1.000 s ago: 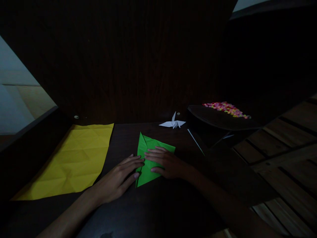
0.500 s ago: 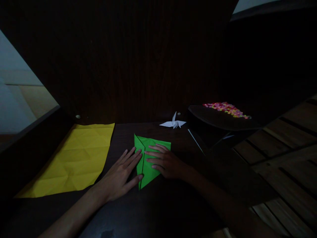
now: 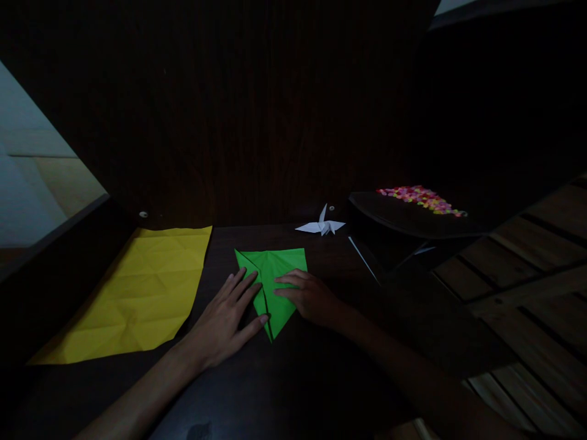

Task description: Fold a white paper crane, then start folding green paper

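Observation:
A green sheet of origami paper [image 3: 284, 263] lies on the dark tabletop, with its left edge folded over in a narrow flap and a point towards me. My left hand [image 3: 232, 321] rests on that flap, fingers spread and thumb near the lower tip. On the paper's right edge lies my right hand [image 3: 312, 296], its fingers stretched out over the surface; some of them are hidden beneath the hand. Just behind the paper stands a white paper crane [image 3: 323, 227].
To the left lies a creased yellow sheet of paper [image 3: 151, 287]. Small pink and yellow pieces [image 3: 422, 198] are heaped on a dark raised surface at the right. A thin white strip [image 3: 364, 260] is near them. A dark wooden panel [image 3: 257, 110] rises behind.
The green paper has turned slightly, its top shifting left and its lower tip right. My right hand's fingers have drawn closer together; my left hand has barely moved.

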Demonstrator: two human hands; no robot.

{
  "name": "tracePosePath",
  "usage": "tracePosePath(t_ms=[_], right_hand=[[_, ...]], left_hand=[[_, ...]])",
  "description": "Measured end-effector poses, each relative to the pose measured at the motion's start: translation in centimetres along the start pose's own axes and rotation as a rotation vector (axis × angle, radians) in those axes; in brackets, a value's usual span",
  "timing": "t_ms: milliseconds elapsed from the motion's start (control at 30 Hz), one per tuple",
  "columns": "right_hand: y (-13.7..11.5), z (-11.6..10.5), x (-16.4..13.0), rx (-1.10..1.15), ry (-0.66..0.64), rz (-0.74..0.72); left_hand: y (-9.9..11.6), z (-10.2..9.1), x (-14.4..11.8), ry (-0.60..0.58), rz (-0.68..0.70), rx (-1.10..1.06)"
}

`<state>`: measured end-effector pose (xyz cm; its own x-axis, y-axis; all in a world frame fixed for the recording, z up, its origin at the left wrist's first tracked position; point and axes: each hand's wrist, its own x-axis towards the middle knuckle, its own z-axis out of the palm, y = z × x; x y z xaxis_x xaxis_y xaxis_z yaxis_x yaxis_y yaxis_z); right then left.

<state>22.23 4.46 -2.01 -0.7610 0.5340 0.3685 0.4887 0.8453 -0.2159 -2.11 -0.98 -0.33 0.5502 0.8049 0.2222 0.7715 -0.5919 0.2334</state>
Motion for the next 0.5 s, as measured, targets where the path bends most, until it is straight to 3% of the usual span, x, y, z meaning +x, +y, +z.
tracePosePath(t_ms=[200, 500], right_hand=[[-1.2, -0.6, 0.2, 0.062, -0.006, 0.057], [-1.3, -0.2, 0.1, 0.103, 0.010, 0.059]], left_hand=[[0.4, 0.4, 0.3, 0.052, -0.037, -0.025], [0.3, 0.5, 0.3, -0.024, -0.028, 0.051]])
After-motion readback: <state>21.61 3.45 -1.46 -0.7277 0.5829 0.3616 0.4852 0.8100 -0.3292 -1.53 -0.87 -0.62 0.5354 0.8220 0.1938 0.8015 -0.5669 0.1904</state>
